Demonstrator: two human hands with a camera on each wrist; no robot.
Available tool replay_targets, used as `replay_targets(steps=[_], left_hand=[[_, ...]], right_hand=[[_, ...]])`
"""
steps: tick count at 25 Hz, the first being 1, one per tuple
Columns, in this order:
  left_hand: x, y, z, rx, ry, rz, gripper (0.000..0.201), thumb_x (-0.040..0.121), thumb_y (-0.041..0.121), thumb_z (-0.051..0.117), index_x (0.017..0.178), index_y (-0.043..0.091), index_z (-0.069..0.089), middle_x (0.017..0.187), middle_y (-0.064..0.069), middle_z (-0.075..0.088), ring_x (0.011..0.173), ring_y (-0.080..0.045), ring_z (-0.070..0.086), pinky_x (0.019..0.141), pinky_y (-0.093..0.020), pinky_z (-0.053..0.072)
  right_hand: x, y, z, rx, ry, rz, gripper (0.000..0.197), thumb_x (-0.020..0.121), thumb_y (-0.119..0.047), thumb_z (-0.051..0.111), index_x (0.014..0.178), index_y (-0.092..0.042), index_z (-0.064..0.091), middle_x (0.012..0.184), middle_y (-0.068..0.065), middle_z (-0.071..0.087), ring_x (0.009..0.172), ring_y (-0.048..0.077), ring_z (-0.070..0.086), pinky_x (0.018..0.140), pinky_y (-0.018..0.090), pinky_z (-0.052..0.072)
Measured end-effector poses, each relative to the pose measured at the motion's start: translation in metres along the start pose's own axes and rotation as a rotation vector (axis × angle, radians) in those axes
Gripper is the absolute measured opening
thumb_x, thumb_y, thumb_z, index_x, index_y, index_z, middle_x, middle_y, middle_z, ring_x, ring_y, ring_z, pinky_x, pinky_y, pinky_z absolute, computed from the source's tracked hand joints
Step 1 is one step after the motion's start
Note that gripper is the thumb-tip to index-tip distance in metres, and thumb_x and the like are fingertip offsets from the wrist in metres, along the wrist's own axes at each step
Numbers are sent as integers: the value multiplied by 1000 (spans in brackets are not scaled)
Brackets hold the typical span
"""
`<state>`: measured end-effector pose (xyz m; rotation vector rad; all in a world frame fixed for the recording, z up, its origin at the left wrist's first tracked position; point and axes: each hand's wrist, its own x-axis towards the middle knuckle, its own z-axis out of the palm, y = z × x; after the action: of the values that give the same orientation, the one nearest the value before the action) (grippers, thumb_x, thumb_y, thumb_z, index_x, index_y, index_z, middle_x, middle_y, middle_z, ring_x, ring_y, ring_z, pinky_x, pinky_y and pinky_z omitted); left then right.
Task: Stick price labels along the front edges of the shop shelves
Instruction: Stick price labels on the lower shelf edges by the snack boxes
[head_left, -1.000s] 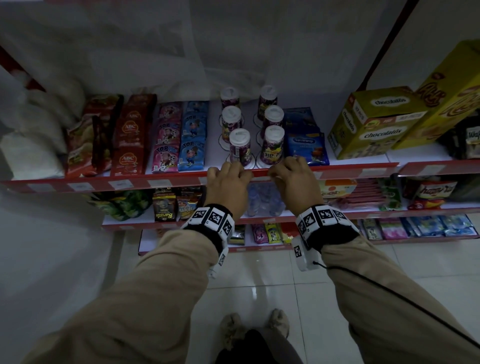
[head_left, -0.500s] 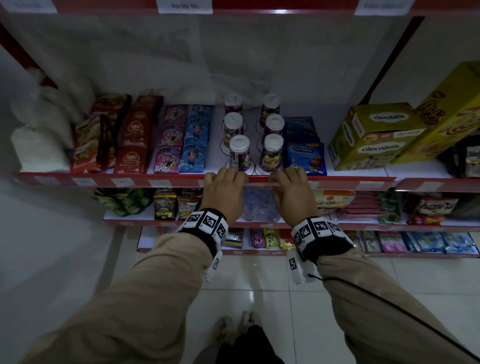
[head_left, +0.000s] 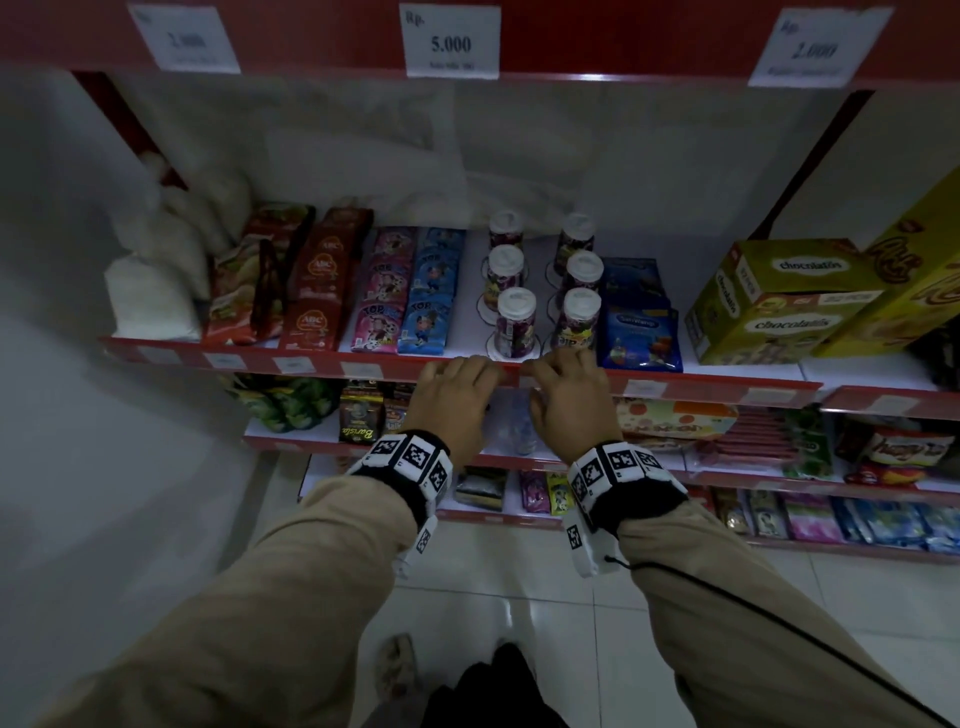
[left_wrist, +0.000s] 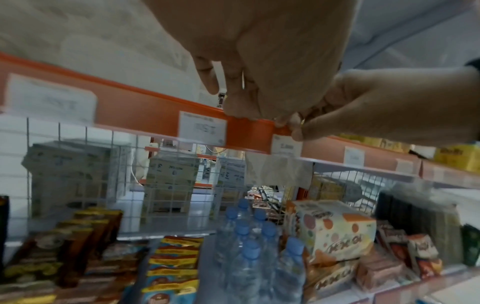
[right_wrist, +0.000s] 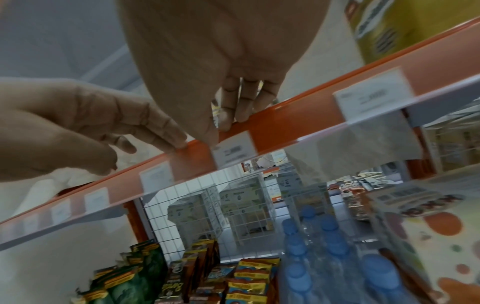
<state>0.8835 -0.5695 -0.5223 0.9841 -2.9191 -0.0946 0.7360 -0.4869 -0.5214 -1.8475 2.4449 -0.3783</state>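
Fingertips of both hands are laid on the red front edge (head_left: 363, 364) of the middle shelf, as seen in the head view: the left hand (head_left: 457, 400) and the right hand (head_left: 569, 402) are set side by side, just in front of two rows of white-capped cups (head_left: 514, 322). What is hidden there is shown by the wrist views: a small white price label (right_wrist: 235, 149) is set on the edge strip, and the right hand's thumb and fingers are pressed at its upper corner, fairly straight, with nothing gripped. In the left wrist view the left hand's fingers (left_wrist: 241, 107) are rested extended on the top of the strip, beside another label (left_wrist: 202, 128); nothing is held by them either.

Compared with a second ago, the hands are found at the same stretch of edge, but more of the upper shelf is now taken in, with three large price cards, the middle one (head_left: 451, 41) read as 5.000.

On the middle shelf, sachets (head_left: 405, 291) and yellow-green chocolate boxes (head_left: 779, 301) are kept; on the shelf below, blue-capped water bottles (left_wrist: 249, 257) are stood behind the hands.
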Motion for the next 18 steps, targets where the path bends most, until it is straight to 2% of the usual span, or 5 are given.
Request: replay_targets(steps=[5,9,12,15,18], left_hand=[[-22,-45,-6,27,12,-41,64,70,10,62,132,16,47,135,-4,48,121,-26,45,94,-39,30],[-37,-71,-5,82,-60,15,69,78,16,59,142,17,35,145,-3,38,129,-24,37,102,-39,23],[-38,-75,-3,86,-65,18,78,76,15,61,146,16,28,149,-4,32,133,-24,32,106,-39,22],[-33,-79,-4,66,-66,45,76,74,13,60,144,18,32,144,-4,34,130,-25,33,101,-39,26],[-28,-81,-6,24,-71,49,76,71,9,61,141,19,35,137,-5,37,124,-27,34,94,-39,29]], right_hand=[[8,-38,8,11,-16,4,41,79,-15,58,120,-12,57,120,14,53,110,35,44,85,43,39],[12,-56,15,31,-35,82,45,78,-10,55,123,-8,54,125,14,50,113,35,41,92,43,36],[11,-63,17,33,10,129,39,78,-4,54,117,-5,56,120,17,53,109,36,43,90,44,36],[10,-71,18,52,55,125,37,76,-3,55,112,-3,59,115,18,56,107,37,46,87,46,39],[15,-83,23,76,60,15,38,73,0,57,111,-1,61,111,19,59,104,37,50,85,45,43]])
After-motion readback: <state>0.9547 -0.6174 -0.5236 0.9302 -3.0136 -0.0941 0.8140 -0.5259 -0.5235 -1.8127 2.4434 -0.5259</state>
